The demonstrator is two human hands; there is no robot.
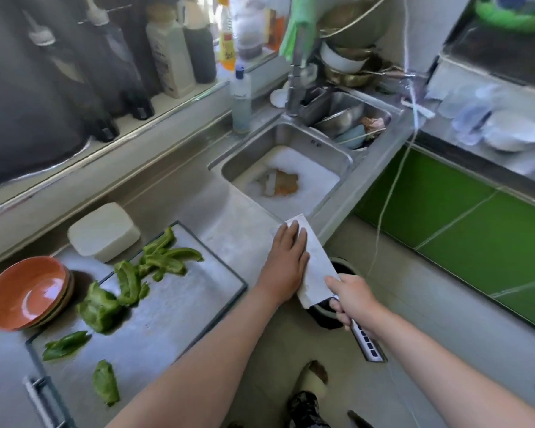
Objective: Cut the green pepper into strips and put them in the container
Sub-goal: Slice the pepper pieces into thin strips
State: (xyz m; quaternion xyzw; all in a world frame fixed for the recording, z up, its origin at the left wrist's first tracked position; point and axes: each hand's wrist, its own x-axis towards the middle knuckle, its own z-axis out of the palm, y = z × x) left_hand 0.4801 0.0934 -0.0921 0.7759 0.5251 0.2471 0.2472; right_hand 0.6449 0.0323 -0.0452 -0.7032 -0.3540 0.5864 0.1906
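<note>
Right hand (pixel 351 299) grips broad rectangular cleaver (pixel 317 273); left hand (pixel 286 257) lies flat on it.

Left forearm (pixel 204 350) bare, reaching from near centre toward far right. Left hand (pixel 286 257) palm down, fingers straight and together, lying flat on the blade of the cleaver (pixel 315 267). Right forearm (pixel 430 350) bare, entering from near right. Right hand (pixel 354 299) curled round the cleaver's handle, index finger extended onto the blade. Hands near each other, not touching.

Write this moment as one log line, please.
right hand: grips knife | left hand: flat on it | pepper: cut pieces on board
</note>
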